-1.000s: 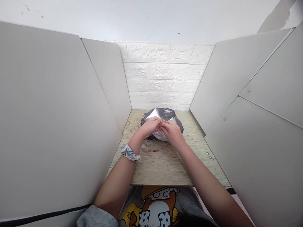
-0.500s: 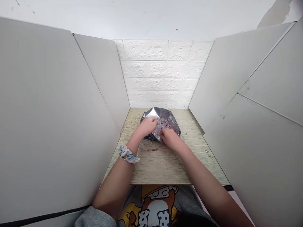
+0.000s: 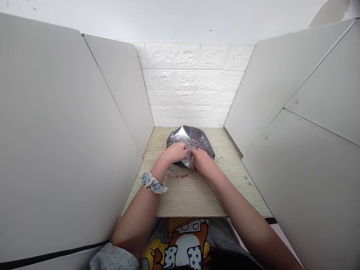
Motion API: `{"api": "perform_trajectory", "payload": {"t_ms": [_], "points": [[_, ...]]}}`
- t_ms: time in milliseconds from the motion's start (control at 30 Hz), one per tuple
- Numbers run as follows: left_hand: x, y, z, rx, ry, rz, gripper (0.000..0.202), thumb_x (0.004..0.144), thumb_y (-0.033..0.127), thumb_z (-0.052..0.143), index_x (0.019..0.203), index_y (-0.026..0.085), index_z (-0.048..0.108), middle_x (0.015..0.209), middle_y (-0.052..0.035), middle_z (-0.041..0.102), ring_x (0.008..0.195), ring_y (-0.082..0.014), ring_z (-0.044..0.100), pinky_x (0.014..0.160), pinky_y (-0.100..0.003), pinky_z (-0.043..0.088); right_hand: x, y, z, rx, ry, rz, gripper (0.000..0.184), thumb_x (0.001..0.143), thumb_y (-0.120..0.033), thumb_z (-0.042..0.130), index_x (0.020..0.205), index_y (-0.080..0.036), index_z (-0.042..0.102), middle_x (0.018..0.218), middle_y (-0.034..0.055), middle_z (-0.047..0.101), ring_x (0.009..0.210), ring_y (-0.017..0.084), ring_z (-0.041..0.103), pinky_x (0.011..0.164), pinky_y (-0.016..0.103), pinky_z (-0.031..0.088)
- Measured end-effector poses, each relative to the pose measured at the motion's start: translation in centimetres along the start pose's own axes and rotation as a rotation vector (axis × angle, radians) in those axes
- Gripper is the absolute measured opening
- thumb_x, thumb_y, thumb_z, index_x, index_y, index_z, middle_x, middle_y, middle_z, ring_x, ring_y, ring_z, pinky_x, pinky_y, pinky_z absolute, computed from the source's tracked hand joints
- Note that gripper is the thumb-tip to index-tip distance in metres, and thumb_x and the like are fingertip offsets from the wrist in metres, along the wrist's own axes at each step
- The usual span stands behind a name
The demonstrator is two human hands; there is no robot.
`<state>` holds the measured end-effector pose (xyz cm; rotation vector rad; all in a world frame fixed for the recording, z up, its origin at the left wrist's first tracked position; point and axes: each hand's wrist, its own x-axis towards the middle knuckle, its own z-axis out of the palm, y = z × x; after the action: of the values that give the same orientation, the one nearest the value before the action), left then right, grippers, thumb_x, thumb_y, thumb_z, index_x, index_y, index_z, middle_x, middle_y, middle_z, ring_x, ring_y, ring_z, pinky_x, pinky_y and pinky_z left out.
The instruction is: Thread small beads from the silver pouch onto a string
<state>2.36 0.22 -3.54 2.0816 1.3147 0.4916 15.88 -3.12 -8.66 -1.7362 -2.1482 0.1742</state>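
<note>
A person sits at a pale wood-grain worktop (image 3: 197,195) enclosed by white panels on both sides, with a white brick-textured wall (image 3: 194,82) at the back. A crumpled silver foil bag (image 3: 189,135) lies near the far middle of the worktop, its open mouth showing small multicoloured beads (image 3: 194,143). Both hands rest at the bag's near edge, fingertips almost meeting. The left hand (image 3: 176,153) has its fingers curled onto the bag's rim; the right hand (image 3: 201,160) is likewise closed, pinching at the foil, though what it grips is too small to tell. A thin beaded string (image 3: 177,174) lies on the worktop just in front of the bag. A blue scrunchie (image 3: 153,183) circles the left wrist.
</note>
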Motion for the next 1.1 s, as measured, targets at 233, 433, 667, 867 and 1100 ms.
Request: {"api": "perform_trajectory", "payload": {"t_ms": [233, 433, 667, 867, 1100], "points": [[-0.1, 0.3, -0.1, -0.042, 0.005, -0.011, 0.025, 0.066, 0.017, 0.046, 0.042, 0.018, 0.040, 0.043, 0.0005, 0.044, 0.042, -0.0104, 0.034, 0.045, -0.025, 0.020, -0.1, 0.0, -0.1, 0.030, -0.060, -0.017, 0.014, 0.067, -0.006, 0.043, 0.069, -0.017, 0.053, 0.076, 0.0041, 0.048, 0.059, 0.011, 0.045, 0.051, 0.022, 0.029], [-0.1, 0.3, -0.2, -0.004, -0.043, -0.003, 0.026, 0.066, 0.017, 0.045, 0.041, 0.018, 0.043, 0.043, -0.0001, 0.046, 0.042, -0.0110, 0.036, 0.044, -0.025, 0.021, 0.0, -0.1, -0.1, 0.010, -0.091, -0.022, 0.011, 0.068, -0.009, 0.044, 0.066, -0.017, 0.052, 0.074, 0.0038, 0.048, 0.056, 0.010, 0.042, 0.050, 0.022, 0.028], [0.0, 0.0, -0.4, -0.028, -0.053, -0.006, 0.022, 0.066, 0.018, 0.044, 0.043, 0.017, 0.046, 0.046, -0.0007, 0.049, 0.044, -0.0117, 0.038, 0.045, -0.025, 0.023, 0.3, -0.1, -0.1, 0.083, -0.009, 0.028, 0.011, 0.075, -0.013, 0.037, 0.071, -0.018, 0.046, 0.075, 0.0047, 0.050, 0.062, 0.013, 0.045, 0.053, 0.024, 0.030], [0.2, 0.2, -0.4, 0.008, 0.051, 0.041, 0.023, 0.071, 0.024, 0.038, 0.049, 0.018, 0.034, 0.049, 0.0006, 0.039, 0.047, -0.0114, 0.033, 0.047, -0.025, 0.022, 0.9, -0.2, -1.9, 0.373, 0.259, 0.197, 0.023, 0.082, -0.030, 0.026, 0.067, -0.019, 0.039, 0.065, 0.0018, 0.049, 0.061, 0.014, 0.045, 0.054, 0.025, 0.032], [0.1, 0.3, -0.6, -0.130, -0.002, 0.115, 0.024, 0.071, 0.035, 0.041, 0.055, 0.017, 0.037, 0.054, 0.0018, 0.035, 0.049, -0.0095, 0.031, 0.047, -0.023, 0.023, 0.8, -0.3, -2.7, 0.652, 0.218, 0.169, 0.012, 0.071, -0.024, 0.042, 0.075, -0.019, 0.053, 0.067, 0.0008, 0.056, 0.061, 0.014, 0.050, 0.057, 0.026, 0.037]]}}
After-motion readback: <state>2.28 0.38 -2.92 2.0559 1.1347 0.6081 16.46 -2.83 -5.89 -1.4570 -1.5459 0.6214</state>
